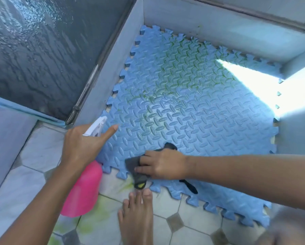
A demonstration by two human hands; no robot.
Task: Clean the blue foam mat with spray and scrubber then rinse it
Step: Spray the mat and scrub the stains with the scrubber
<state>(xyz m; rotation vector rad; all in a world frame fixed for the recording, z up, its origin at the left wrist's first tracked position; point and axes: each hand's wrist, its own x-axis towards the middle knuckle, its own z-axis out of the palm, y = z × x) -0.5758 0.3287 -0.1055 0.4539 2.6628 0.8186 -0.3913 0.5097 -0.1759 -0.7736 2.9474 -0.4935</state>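
a: where's the blue foam mat [192, 106]?
b: flat on the floor in a walled corner. it runs from the middle of the view out to 2 o'clock, and its near jigsaw edge lies over the tiled floor [38, 151] at 6 o'clock.
a: is it clean?
b: no. a green stain [181, 71] spreads over the far part towards 12 o'clock, and a patch of sunlight [250, 78] falls across it at 2 o'clock.
a: what about the left hand [81, 145]?
b: it's at 9 o'clock of the mat, curled round the neck of a pink spray bottle [84, 190]. the forefinger is stretched straight out beside the white trigger head, which points over the mat.
a: and the right hand [164, 164]?
b: its fingers are bent over a dark grey scrubber [132, 163] and press it down on the mat's near edge at 6 o'clock. a yellow bit of the scrubber pokes out below the hand.
a: anything else?
b: a bare foot [135, 214] rests on the tiles just below the scrubber, with its toes at the mat's edge. a wet glass panel [33, 41] fills 10 o'clock.
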